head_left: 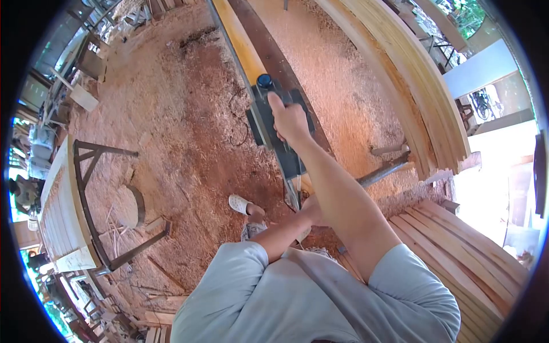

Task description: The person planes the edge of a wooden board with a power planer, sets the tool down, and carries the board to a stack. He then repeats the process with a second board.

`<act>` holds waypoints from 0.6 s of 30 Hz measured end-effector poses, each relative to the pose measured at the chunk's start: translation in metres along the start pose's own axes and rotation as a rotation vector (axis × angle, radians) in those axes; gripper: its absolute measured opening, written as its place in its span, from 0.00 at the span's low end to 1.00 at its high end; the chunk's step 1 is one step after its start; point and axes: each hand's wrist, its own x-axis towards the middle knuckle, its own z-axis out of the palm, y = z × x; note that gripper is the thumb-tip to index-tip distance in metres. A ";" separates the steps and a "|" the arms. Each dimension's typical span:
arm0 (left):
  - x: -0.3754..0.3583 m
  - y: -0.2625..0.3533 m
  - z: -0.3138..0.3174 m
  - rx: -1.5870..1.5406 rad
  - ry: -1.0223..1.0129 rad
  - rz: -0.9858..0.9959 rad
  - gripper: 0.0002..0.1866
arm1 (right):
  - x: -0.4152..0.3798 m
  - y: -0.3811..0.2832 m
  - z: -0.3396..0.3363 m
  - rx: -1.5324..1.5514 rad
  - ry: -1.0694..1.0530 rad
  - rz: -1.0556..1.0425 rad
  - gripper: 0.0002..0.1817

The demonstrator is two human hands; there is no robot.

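Note:
My right hand is closed around the handle of a dark electric hand planer, its thumb lying along the top. A blue knob sits at the planer's front end. The planer rests on a long, narrow wooden board that runs away from me. My left hand is close to the near end of the board, below the planer. My right forearm covers most of it, so its fingers and anything in them are hidden.
Stacked long planks lie at the right on a metal support. More boards are at the lower right. A metal-framed bench with slats and a round wood slab stand left. Shavings cover the floor.

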 end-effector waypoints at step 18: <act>0.001 -0.008 0.011 0.067 0.124 0.240 0.20 | 0.158 -0.096 0.069 0.046 -0.049 -0.140 0.34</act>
